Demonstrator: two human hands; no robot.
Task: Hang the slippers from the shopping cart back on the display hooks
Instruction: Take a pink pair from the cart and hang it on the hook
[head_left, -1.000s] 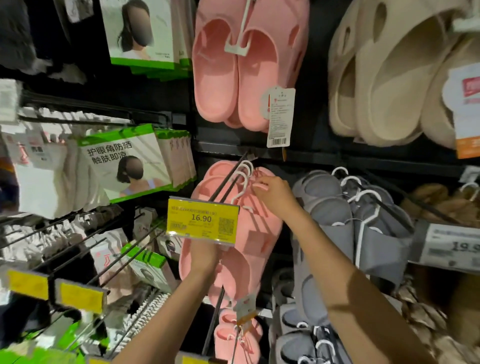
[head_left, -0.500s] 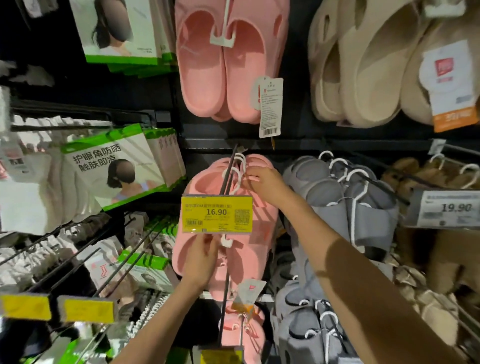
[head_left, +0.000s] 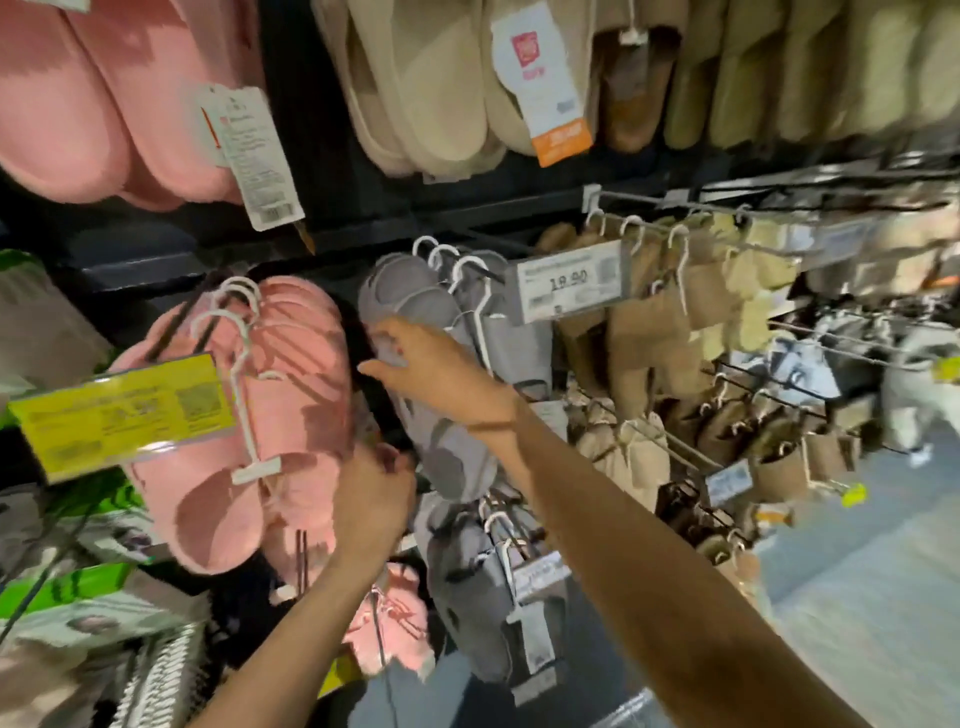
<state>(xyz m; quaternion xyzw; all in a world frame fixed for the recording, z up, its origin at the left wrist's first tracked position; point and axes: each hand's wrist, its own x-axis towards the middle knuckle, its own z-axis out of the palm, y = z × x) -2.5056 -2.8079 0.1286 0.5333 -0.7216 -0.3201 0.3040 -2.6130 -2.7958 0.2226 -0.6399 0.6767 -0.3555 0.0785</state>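
Note:
A bunch of pink slippers (head_left: 291, 415) hangs by white hangers on a dark display hook (head_left: 176, 327) behind a yellow price tag (head_left: 119, 410). Just to the right hang grey slippers (head_left: 405, 301) on white hangers. My right hand (head_left: 431, 369) lies on the front grey slipper with its thumb spread to the left. My left hand (head_left: 374, 499) is below it, in the gap between the pink and grey pairs, with the back of the hand toward me. Its fingertips curl at the grey slipper's lower edge; blur hides any hold. No shopping cart is in view.
Large pink slippers (head_left: 104, 104) and beige slippers (head_left: 431, 88) hang on the row above. A white 19.90 price tag (head_left: 569, 280) and brown slippers (head_left: 649, 332) are to the right. More grey pairs (head_left: 483, 597) hang below. The aisle floor (head_left: 857, 571) shows at the lower right.
The view swung right. My right hand left the pink slippers' hangers and moved onto the grey slippers. My left hand came off the pink pair and shifted right.

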